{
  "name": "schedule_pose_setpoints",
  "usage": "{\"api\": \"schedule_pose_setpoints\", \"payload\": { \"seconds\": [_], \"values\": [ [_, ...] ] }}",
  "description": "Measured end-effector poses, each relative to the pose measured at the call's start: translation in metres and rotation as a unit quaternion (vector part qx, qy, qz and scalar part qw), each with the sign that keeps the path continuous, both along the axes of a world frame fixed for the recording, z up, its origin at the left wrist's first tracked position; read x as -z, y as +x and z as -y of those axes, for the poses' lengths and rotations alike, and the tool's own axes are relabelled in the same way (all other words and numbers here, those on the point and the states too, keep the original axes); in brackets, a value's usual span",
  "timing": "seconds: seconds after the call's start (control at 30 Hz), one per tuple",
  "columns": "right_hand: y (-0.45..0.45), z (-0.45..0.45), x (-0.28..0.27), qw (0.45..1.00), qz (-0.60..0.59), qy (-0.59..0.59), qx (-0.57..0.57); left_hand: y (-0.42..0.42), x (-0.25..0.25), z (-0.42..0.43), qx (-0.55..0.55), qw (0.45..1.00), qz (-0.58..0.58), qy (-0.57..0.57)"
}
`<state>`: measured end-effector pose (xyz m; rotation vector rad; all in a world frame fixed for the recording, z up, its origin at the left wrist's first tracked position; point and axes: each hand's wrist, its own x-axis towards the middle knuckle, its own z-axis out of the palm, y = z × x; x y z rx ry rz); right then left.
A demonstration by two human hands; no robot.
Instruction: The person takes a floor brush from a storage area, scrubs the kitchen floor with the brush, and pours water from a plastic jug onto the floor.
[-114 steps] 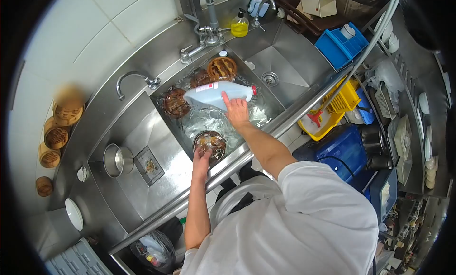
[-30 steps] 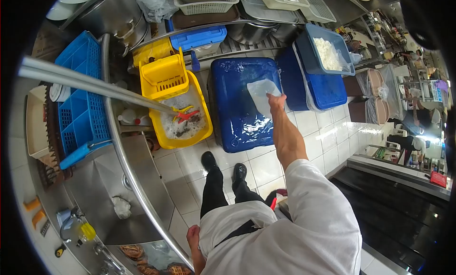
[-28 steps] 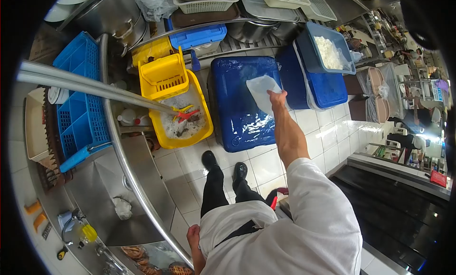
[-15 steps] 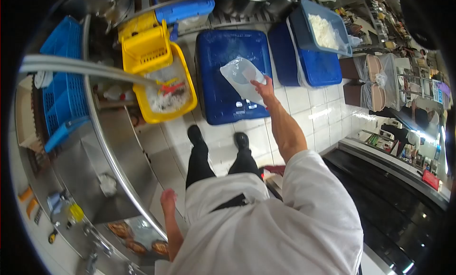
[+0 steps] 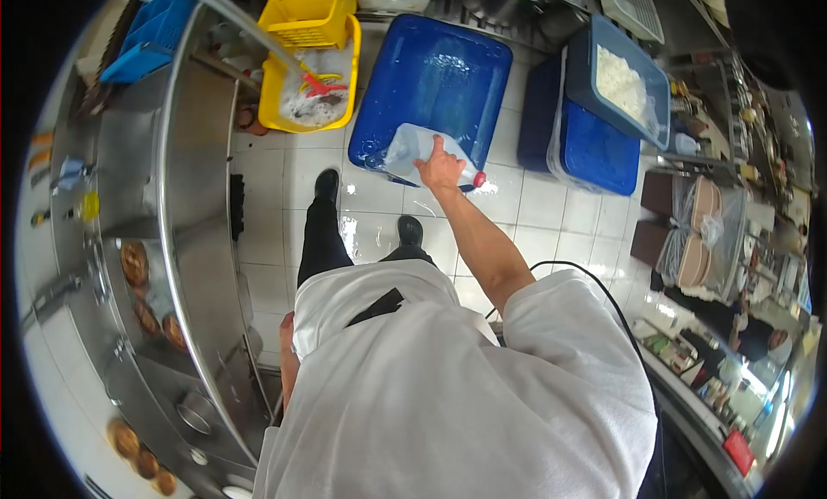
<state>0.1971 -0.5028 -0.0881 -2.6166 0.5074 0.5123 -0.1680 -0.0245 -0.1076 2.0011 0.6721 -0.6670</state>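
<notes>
My right hand grips a translucent plastic jug with a red cap, which lies tilted over the near edge of a large blue lidded bin. The bin's lid is wet. The cap end points to the right, past the bin's edge. My left hand hangs low beside my waist at the left, partly hidden by my white shirt; its fingers cannot be made out.
A yellow tub of sudsy water holds a red-ended tool. Right of the bin stands a second blue bin with a tray of white food. The metal sink rail runs along the left. A person is far right.
The view has turned from the sink to the floor and bins. The jug has moved toward the blue bin's near edge, and its red cap now shows. My left hand has dropped beside my body.
</notes>
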Motion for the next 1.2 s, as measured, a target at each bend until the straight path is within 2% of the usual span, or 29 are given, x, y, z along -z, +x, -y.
{"api": "schedule_pose_setpoints", "payload": {
  "seconds": [0.03,0.07,0.13,0.17,0.23,0.3,0.4,0.53,0.67,0.73,0.8,0.87,0.9,0.93,0.97,1.0,1.07,1.1,1.2],
  "values": [
    [-0.005,0.007,-0.002,0.998,0.023,-0.027,-0.043,-0.021,0.016,0.006,-0.121,0.990,-0.001,-0.075],
    [-0.011,0.016,-0.005,0.994,0.044,-0.054,-0.085,-0.031,0.020,0.011,-0.135,0.988,0.006,-0.073],
    [-0.021,0.036,-0.012,0.987,0.068,-0.072,-0.125,-0.057,0.031,0.018,-0.223,0.963,0.036,-0.149],
    [-0.023,0.047,-0.012,0.977,0.095,-0.108,-0.156,-0.054,0.002,0.036,-0.106,0.994,0.028,-0.015],
    [-0.030,0.075,-0.011,0.962,0.127,-0.144,-0.195,-0.069,-0.011,0.051,-0.100,0.994,0.048,0.015],
    [-0.033,0.104,-0.012,0.932,0.147,-0.176,-0.280,-0.088,-0.013,0.061,-0.085,0.992,0.066,0.060],
    [-0.038,0.124,-0.027,0.917,0.136,-0.208,-0.312,-0.123,-0.006,0.066,-0.120,0.990,0.064,0.047],
    [-0.044,0.105,-0.033,0.900,0.098,-0.257,-0.338,-0.156,0.006,0.070,-0.175,0.983,0.056,0.009],
    [-0.024,0.056,-0.012,0.818,0.133,-0.363,-0.427,-0.165,0.024,0.060,-0.282,0.955,0.078,-0.052],
    [-0.002,0.003,-0.058,0.873,0.120,-0.346,-0.323,-0.159,0.035,0.046,-0.380,0.917,0.071,-0.098],
    [0.025,-0.056,-0.118,0.921,0.140,-0.318,-0.176,-0.127,0.023,0.026,-0.468,0.877,0.031,-0.107],
    [0.061,-0.091,-0.155,0.955,0.264,-0.135,-0.017,-0.088,-0.006,-0.005,-0.510,0.849,0.009,-0.137],
    [0.085,-0.108,-0.190,0.985,0.153,0.078,-0.008,-0.076,-0.015,-0.020,-0.503,0.852,0.052,-0.133],
    [0.089,-0.140,-0.224,0.963,0.126,0.240,-0.011,-0.066,-0.022,-0.034,-0.490,0.858,0.090,-0.127],
    [0.093,-0.173,-0.260,0.917,0.079,0.392,0.003,-0.054,-0.026,-0.046,-0.483,0.857,0.118,-0.132],
    [0.074,-0.231,-0.288,0.860,0.136,0.492,0.007,-0.043,-0.030,-0.060,-0.443,0.879,0.124,-0.128],
    [0.039,-0.328,-0.343,0.832,0.054,0.539,-0.120,-0.022,-0.019,-0.085,-0.352,0.916,0.137,-0.137],
    [0.023,-0.374,-0.355,0.817,0.075,0.533,-0.205,-0.004,-0.034,-0.088,-0.321,0.930,0.126,-0.128],
    [-0.025,-0.504,-0.342,0.844,0.106,0.393,-0.349,0.044,-0.010,-0.104,-0.176,0.961,0.142,-0.160]
  ]
}}
